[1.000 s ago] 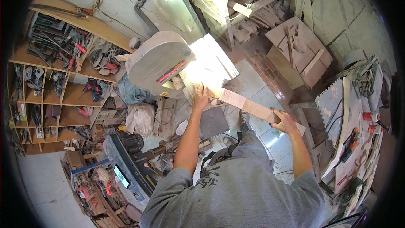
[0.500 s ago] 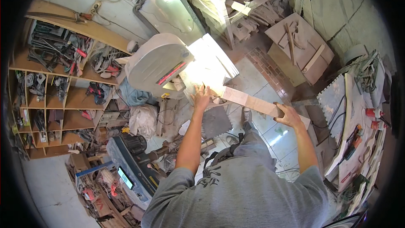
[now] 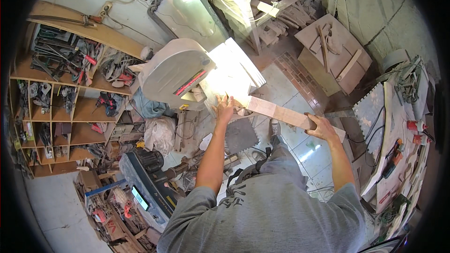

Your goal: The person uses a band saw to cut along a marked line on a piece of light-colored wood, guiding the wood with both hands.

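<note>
- While the right hand (image 3: pixel 321 127) grips the board (image 3: pixel 281 114) near its outer end, the left hand (image 3: pixel 224 107) is open, fingers spread, beside the other end.
- Board slants from the glare over the table (image 3: pixel 228 83) down to the right hand, its tip showing beyond.
- Glare hides whether the left fingers touch it.
- Grey machine (image 3: pixel 171 75) stands left of the table.
- Shelf (image 3: pixel 86 133) at far left holds tools.
</note>
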The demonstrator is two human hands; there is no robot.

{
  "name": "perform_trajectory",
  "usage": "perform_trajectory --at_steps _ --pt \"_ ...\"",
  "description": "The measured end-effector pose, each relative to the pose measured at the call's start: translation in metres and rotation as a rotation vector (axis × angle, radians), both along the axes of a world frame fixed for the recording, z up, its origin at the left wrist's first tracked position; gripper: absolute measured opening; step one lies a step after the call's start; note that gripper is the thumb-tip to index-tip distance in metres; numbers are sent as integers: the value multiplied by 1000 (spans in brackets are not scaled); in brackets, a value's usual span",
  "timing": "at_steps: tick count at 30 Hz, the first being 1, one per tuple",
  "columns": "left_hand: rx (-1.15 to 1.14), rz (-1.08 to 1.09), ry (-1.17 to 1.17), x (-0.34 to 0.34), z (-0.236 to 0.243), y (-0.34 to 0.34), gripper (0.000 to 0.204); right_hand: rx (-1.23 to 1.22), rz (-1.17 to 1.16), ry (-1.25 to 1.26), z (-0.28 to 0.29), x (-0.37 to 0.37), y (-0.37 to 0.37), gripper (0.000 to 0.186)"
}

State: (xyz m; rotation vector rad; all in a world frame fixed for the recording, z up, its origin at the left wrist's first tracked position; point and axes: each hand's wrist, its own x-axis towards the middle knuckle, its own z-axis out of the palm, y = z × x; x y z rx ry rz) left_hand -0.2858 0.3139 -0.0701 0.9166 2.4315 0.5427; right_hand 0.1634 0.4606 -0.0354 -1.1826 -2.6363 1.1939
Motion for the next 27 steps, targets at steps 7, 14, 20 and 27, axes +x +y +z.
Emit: perform_trajectory --at_steps 7,14,20,27 --pt "7 -5 -6 -3 -6 1 69 -14 -3 -6 6 -3 3 87" --pt "33 6 -19 0 -1 3 71 -9 2 0 3 -3 5 85" --pt "44 17 -26 -2 -4 3 70 -26 -9 9 6 -5 3 86" --pt "27 -7 -3 -11 -12 0 70 23 13 12 -3 -4 -4 89"
